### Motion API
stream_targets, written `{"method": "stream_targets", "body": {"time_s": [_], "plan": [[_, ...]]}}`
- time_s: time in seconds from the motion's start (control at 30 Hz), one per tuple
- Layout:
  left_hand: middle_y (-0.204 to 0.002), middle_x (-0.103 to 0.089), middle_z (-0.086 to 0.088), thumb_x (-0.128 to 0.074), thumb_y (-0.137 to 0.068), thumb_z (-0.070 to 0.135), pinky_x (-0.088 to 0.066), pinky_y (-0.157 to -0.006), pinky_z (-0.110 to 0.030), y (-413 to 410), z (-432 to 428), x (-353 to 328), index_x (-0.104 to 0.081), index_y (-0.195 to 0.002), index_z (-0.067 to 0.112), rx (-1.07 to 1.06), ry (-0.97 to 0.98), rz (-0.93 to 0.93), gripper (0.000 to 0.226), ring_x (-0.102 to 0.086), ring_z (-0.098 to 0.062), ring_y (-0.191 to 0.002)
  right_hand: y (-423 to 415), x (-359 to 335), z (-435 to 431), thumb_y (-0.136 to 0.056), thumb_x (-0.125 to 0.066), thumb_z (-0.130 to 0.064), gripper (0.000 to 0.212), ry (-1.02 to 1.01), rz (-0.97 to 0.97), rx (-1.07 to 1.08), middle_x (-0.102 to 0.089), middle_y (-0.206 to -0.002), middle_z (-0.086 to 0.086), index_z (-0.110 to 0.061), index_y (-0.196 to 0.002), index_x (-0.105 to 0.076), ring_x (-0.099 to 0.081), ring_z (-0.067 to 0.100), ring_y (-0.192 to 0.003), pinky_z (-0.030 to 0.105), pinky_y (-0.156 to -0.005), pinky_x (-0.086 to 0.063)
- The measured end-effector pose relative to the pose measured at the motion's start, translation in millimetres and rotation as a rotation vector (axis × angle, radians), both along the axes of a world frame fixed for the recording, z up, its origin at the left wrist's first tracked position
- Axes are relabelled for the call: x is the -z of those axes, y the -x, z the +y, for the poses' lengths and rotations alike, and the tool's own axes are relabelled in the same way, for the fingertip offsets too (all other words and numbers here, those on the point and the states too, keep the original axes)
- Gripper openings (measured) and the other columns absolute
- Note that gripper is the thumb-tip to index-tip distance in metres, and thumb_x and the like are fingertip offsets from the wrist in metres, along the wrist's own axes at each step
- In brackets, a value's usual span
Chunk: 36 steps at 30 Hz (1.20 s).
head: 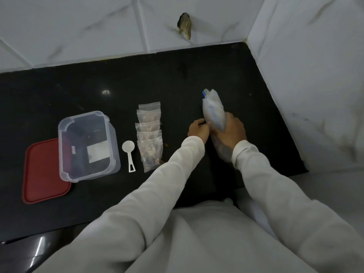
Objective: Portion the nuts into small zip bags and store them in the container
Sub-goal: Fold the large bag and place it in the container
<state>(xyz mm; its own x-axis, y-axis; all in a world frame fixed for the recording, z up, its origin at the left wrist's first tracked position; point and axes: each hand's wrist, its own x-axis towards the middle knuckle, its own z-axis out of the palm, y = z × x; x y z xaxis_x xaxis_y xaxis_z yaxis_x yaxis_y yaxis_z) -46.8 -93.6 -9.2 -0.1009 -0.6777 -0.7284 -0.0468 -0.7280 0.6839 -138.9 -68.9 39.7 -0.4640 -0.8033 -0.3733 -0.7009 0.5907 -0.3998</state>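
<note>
Both hands on the big bag (213,115), right of centre on the black counter (59,91).
Our right hand (234,133) wraps round the bag's lower half and grips it; the bag lies tilted, its blue-and-white top end pointing up-frame toward the tiled wall. Our left hand (198,131) sits at the bag's left edge, fingers curled, pinching the plastic there. We can't tell the contents through the wrap. Left of the hands, the filled small zip bags (149,134) lie flat in an overlapping column mid-frame. Just left of them is the white scoop (129,152), bowl up-frame. Next left is the clear container (113,146), open, with the red lid (42,172) overlapped by its left side, lower left.
</note>
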Motion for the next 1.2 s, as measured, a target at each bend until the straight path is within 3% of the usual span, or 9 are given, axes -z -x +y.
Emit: {"method": "stream_targets", "body": {"time_s": [0.23, 0.33, 0.4, 0.5, 0.63, 0.77, 0.97, 1.03, 1.2], "plan": [[-0.114, -0.068, -0.004, -0.065, -0.089, 0.017, -0.053, -0.095, -0.034, 0, 5, -11, -0.058, -0.132, 0.018, -0.028, 0.048, 0.061, 0.044, -0.065, -0.017, -0.101, 10, -10, -4, -0.09, -0.064, -0.032, 0.038, -0.079, -0.105, -0.045, -0.055, -0.101, 0.001, -0.017, -0.122, -0.051, -0.054, 0.016, -0.086, 0.029, -0.075, -0.039], [-0.115, -0.067, -0.001, -0.066, -0.088, 0.019, -0.05, -0.101, -0.038, 2, 9, -13, -0.06, -0.129, 0.02, -0.049, 0.073, 0.056, 0.041, -0.063, -0.019, -0.108, 10, -14, -3, -0.091, -0.062, -0.027, 0.032, -0.087, -0.161, 0.008, -0.06, -0.109, 0.007, -0.013, -0.12, -0.054, -0.059, 0.021, -0.095, 0.035, -0.09, -0.047], [-0.114, -0.068, -0.002, -0.067, -0.087, 0.021, -0.051, -0.101, -0.04, 2, 11, -13, -0.06, -0.127, 0.021, -0.078, 0.078, 0.086, 0.041, -0.064, -0.021, -0.108, 15, -14, 5, -0.09, -0.061, -0.023, 0.028, -0.01, -0.351, 0.109, -0.064, -0.109, 0.005, -0.018, -0.118, -0.058, -0.063, 0.023, -0.099, 0.042, -0.095, -0.05], [-0.113, -0.068, -0.002, -0.065, -0.091, 0.03, -0.052, -0.095, -0.038, 2, 14, -16, -0.059, -0.128, 0.021, -0.077, 0.067, 0.182, 0.039, -0.065, -0.021, -0.107, 21, -17, 15, -0.089, -0.059, -0.018, 0.028, 0.094, -0.567, 0.148, -0.066, -0.104, -0.001, -0.026, -0.116, -0.06, -0.065, 0.018, -0.095, 0.044, -0.09, -0.053], [-0.111, -0.072, -0.006, -0.064, -0.088, 0.046, -0.053, -0.095, -0.041, 0, 21, -16, -0.067, -0.116, 0.021, -0.057, 0.044, 0.272, 0.038, -0.067, -0.024, -0.105, 22, -28, 22, -0.092, -0.058, -0.017, 0.027, 0.155, -0.706, 0.13, -0.065, -0.104, -0.004, -0.026, -0.117, -0.059, -0.063, 0.012, -0.093, 0.029, -0.072, -0.05], [-0.107, -0.074, -0.011, -0.065, -0.082, 0.055, -0.052, -0.096, -0.047, -1, 22, -20, -0.069, -0.114, 0.02, -0.083, 0.015, 0.372, 0.048, -0.07, -0.027, -0.103, 16, -33, 26, -0.095, -0.056, -0.034, 0.027, 0.19, -0.753, 0.216, -0.061, -0.104, -0.006, -0.028, -0.121, -0.052, -0.062, 0.015, -0.095, 0.039, -0.083, -0.053], [-0.108, -0.073, -0.016, -0.08, -0.065, 0.054, -0.054, -0.091, -0.047, -3, 23, -32, -0.064, -0.12, 0.013, -0.115, 0.004, 0.426, 0.07, -0.071, -0.029, -0.098, 3, -32, 36, -0.089, -0.064, -0.03, 0.007, 0.241, -0.701, 0.312, -0.068, -0.093, -0.003, -0.025, -0.093, -0.066, -0.065, 0.012, -0.085, 0.027, -0.064, -0.046], [-0.11, -0.072, -0.014, -0.08, -0.07, 0.048, -0.055, -0.09, -0.045, -5, 25, -32, -0.061, -0.125, 0.013, -0.158, 0.053, 0.432, 0.068, -0.071, -0.027, -0.1, -1, -33, 39, -0.086, -0.067, -0.027, 0.003, 0.253, -0.682, 0.292, -0.069, -0.089, -0.004, -0.024, -0.088, -0.068, -0.066, 0.011, -0.083, 0.026, -0.064, -0.047], [-0.115, -0.071, -0.012, -0.074, -0.082, 0.041, -0.054, -0.095, -0.046, -24, 26, -49, -0.061, -0.125, 0.019, -0.221, 0.132, 0.441, 0.05, -0.069, -0.026, -0.105, -15, -39, 46, -0.08, -0.074, -0.036, 0.037, 0.256, -0.779, 0.284, -0.065, -0.106, -0.006, -0.029, -0.113, -0.058, -0.064, 0.014, -0.097, 0.039, -0.085, -0.054]]}}
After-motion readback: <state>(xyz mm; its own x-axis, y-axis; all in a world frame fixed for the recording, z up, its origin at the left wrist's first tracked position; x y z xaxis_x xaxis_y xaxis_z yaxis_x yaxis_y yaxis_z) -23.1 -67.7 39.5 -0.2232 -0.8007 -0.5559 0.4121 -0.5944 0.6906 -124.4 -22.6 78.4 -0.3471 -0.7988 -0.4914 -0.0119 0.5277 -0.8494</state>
